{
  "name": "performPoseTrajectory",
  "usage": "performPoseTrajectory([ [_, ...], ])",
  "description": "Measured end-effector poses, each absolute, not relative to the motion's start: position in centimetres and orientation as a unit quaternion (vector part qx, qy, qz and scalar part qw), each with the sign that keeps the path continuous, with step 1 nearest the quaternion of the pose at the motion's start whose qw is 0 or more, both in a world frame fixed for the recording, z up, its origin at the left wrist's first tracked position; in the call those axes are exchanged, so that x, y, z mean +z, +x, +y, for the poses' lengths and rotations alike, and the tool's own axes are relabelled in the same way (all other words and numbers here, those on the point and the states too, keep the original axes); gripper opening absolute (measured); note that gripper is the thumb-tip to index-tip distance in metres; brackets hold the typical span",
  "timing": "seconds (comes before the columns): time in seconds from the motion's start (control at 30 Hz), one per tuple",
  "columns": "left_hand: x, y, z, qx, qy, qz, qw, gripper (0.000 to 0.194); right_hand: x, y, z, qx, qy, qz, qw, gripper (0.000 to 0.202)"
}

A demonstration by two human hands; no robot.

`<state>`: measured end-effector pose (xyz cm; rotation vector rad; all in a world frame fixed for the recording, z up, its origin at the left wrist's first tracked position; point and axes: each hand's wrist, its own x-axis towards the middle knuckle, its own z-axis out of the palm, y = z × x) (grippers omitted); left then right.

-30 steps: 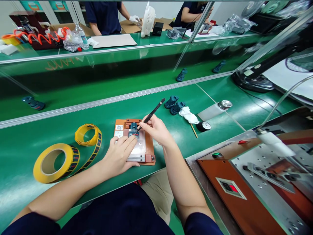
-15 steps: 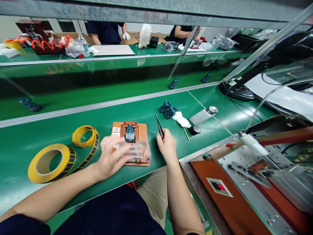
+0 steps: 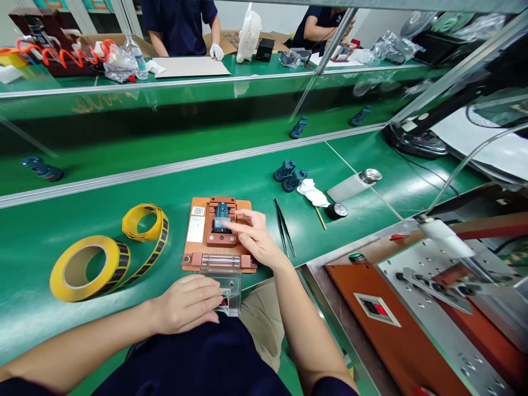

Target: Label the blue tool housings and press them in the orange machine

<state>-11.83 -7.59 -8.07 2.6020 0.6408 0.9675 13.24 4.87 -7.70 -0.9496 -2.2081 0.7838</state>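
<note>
A brown fixture [image 3: 190, 242] lies on the green bench, with a dark teal part [image 3: 221, 210] seated in its middle. My right hand [image 3: 258, 237] reaches over the fixture's right side, fingers apart, index fingertip on the part. Folded down toward my body is the fixture's clear plastic cover [image 3: 234, 291]. My left hand [image 3: 187, 305] rests flat over the cover's left side, fingers extended and holding nothing. Black tweezers [image 3: 284, 228] lie on the bench to the right of my right hand.
Yellow label rolls [image 3: 84, 269] sit left. Behind the tweezers are two teal parts [image 3: 290, 175], white tissue [image 3: 312, 193], a bottle [image 3: 350, 187] and a dark round gauge [image 3: 336, 211]. A metal-plated machine [image 3: 429, 275] stands right. People work across the bench.
The clear cover has swung down toward my body, with my left hand following. My right hand has let go of the tweezers, now on the bench, and moved left onto the part.
</note>
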Motion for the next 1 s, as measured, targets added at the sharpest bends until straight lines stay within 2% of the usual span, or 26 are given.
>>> performPoseTrajectory([
  [0.3,-8.3,-11.1,-7.0,0.359,0.891,0.239,0.145,0.038,-10.6,13.6,6.3,0.298,-0.326,-0.863,0.244,0.039],
  [0.57,-8.2,-10.9,-6.8,0.378,0.879,0.237,0.168,0.037,-10.3,13.1,7.6,0.293,-0.352,-0.851,0.257,0.038],
  [0.73,-8.5,-11.0,-7.0,0.369,0.889,0.233,0.139,0.030,-9.4,12.7,6.9,0.305,-0.333,-0.853,0.261,0.039],
  [0.87,-8.7,-11.1,-7.0,0.380,0.883,0.230,0.151,0.035,-9.4,12.1,6.7,0.301,-0.359,-0.845,0.257,0.036],
  [1.0,-8.8,-11.2,-7.0,0.393,0.879,0.231,0.140,0.040,-9.0,11.2,7.4,0.313,-0.419,-0.794,0.311,0.037],
])
